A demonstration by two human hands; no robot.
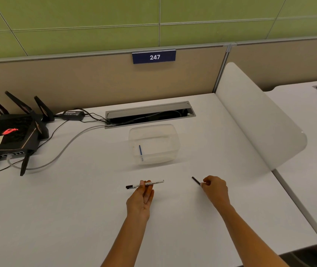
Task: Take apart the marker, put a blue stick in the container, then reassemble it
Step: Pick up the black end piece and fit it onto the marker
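Note:
My left hand [141,197] holds the white marker body [154,182] level above the desk, pinched at its middle, with its black cap end [130,186] pointing left. To the right, my right hand [214,187] pinches a thin black stick [196,180] that points up and to the left. Behind both hands stands a clear plastic container [170,151]. A blue stick [140,151] lies inside it near the left wall.
A black router [9,135] with antennas and cables sits at the far left of the white desk [76,209]. An open cable tray [150,114] lies behind the container. A white divider panel [258,120] stands at the right.

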